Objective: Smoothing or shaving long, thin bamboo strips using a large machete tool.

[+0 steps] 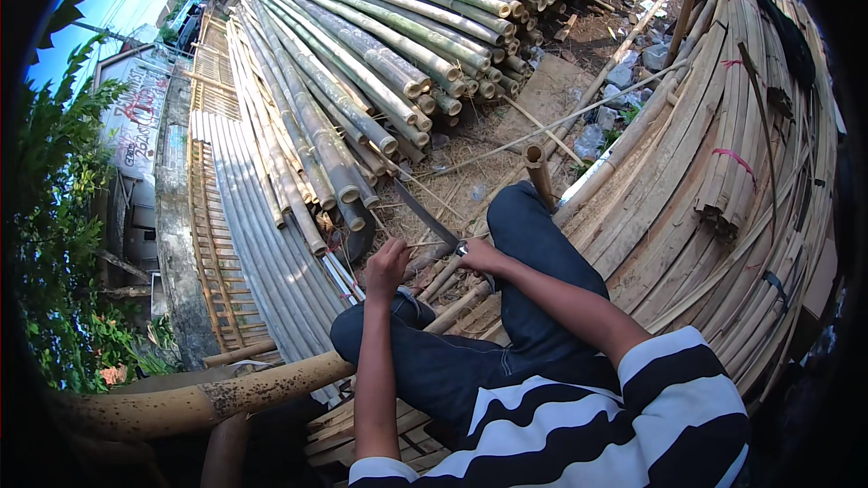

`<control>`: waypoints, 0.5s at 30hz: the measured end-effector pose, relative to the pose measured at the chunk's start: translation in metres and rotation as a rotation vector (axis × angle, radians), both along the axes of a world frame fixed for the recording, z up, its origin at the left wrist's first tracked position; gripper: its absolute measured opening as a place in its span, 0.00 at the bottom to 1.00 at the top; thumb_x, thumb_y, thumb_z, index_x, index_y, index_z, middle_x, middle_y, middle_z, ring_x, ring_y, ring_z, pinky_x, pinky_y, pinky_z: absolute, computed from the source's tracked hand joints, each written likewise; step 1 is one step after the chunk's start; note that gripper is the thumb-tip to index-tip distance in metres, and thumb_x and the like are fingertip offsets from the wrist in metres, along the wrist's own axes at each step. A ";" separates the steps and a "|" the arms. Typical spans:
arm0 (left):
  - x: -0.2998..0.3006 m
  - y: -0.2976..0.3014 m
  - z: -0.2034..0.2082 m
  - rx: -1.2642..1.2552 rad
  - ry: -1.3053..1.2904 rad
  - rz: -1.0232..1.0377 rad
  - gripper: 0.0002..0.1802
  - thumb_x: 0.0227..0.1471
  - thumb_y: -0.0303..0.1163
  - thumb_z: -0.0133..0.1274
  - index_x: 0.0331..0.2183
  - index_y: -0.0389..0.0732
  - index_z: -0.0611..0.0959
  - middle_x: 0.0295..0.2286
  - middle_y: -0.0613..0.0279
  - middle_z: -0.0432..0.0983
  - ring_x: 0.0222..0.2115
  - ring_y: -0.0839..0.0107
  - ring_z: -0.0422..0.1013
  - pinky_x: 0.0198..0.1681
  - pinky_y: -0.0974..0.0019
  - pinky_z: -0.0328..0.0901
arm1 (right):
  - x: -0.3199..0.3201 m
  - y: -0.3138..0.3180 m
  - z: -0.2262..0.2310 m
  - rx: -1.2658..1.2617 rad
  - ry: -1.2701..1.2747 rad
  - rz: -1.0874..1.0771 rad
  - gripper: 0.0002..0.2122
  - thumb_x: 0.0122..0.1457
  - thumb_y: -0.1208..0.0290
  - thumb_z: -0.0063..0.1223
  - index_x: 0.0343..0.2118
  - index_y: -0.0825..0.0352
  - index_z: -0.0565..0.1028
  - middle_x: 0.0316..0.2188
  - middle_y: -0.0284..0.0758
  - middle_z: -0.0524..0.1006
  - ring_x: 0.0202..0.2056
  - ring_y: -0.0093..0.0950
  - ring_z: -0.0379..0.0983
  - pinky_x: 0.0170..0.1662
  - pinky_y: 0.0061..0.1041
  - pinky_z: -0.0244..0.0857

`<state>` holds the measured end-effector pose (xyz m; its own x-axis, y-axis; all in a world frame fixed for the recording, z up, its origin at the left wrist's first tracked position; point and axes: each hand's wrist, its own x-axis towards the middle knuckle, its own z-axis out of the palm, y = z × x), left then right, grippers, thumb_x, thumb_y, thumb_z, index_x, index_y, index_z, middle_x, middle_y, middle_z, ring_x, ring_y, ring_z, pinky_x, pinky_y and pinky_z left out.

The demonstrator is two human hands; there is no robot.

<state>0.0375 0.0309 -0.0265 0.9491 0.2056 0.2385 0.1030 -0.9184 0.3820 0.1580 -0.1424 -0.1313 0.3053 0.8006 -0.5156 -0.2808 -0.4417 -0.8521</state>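
Note:
My right hand (pixel 482 257) is wrapped round the handle of a machete (pixel 425 215), whose long dark blade points away and to the left. Its wrist lies close to my right knee. To the left, my left hand (pixel 387 267) is closed above my left knee. A thin bamboo strip (pixel 425 244) runs from its fingers toward the machete's handle end; the strip's part inside the fist is hidden. Beneath both hands are a few bamboo pieces (pixel 443 276) and pale shavings on the ground.
A big stack of bamboo poles (pixel 380 54) lies ahead. Split bamboo slats (pixel 660 154), some tied in bundles, fill the right side. A thick bamboo pole (pixel 244 390) crosses at lower left, near corrugated sheets (pixel 258 235). An upright bamboo stub (pixel 539 176) stands beyond my right knee.

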 end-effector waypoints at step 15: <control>0.000 0.011 -0.008 -0.133 -0.179 0.128 0.11 0.48 0.22 0.53 0.37 0.36 0.78 0.27 0.56 0.73 0.23 0.65 0.71 0.26 0.67 0.65 | 0.004 0.004 -0.017 -0.069 0.415 -0.320 0.06 0.46 0.77 0.53 0.22 0.72 0.68 0.13 0.33 0.65 0.12 0.24 0.64 0.13 0.27 0.62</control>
